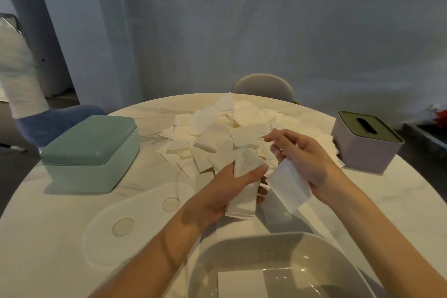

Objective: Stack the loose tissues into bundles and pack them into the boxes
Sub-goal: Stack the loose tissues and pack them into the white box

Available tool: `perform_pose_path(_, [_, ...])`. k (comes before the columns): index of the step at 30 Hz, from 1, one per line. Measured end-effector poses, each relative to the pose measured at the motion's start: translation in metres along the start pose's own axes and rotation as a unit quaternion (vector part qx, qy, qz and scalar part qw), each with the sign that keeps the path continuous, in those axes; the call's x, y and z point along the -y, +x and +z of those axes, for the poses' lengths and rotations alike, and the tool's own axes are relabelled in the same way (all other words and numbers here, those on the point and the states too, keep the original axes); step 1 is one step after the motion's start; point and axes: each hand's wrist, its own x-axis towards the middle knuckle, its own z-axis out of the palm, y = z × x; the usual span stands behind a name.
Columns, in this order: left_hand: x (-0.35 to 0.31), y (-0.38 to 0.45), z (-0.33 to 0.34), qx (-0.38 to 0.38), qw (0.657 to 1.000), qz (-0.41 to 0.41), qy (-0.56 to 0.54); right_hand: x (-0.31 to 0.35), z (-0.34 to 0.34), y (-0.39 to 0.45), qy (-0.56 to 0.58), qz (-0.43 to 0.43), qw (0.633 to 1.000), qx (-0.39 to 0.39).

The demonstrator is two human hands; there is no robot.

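Open box cut off below

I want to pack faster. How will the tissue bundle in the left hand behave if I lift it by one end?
Probably floppy: the tissue bundle already bends where the left hand grips it. Likely very light. Its loose layers may fan apart or slip, like the scattered tissue pile.
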Motion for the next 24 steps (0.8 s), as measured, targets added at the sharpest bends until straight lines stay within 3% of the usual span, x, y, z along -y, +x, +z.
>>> perform_pose_path(2, [0.000,-0.002,0.005,0.008,0.999,-0.017,-0.046,-0.001,0.001,0.001,0.036,0.038,0.999,-0.005])
perform_pose_path(5, [-0.003,-0.002,0.011,0.034,0.982,-0.081,-0.167,0.002,0.002,0.001,0.133,0.072,0.985,0.080])
perform_pose_path(7, [-0.002,-0.002,0.009,0.064,0.979,-0.083,-0.176,0.006,0.003,-0.001,0.169,0.052,0.978,0.110])
perform_pose_path(11, [-0.002,-0.007,0.002,0.082,0.995,-0.023,-0.048,0.001,0.001,0.004,0.074,-0.002,0.997,-0.010])
perform_pose_path(14, [0.000,-0.006,-0.002,0.105,0.994,-0.022,0.037,-0.006,-0.006,0.010,0.027,0.016,0.998,-0.047])
perform_pose_path(18, [-0.004,-0.006,-0.004,0.094,0.993,-0.019,0.064,-0.020,-0.018,0.019,-0.087,-0.014,0.994,-0.063])
perform_pose_path(21, [-0.008,-0.005,-0.008,0.036,0.998,0.023,0.052,-0.032,-0.023,0.020,-0.244,-0.107,0.959,-0.097])
perform_pose_path(24, [-0.012,-0.004,-0.015,-0.022,0.998,0.050,0.033,-0.030,-0.022,0.014,-0.258,-0.224,0.937,-0.077])
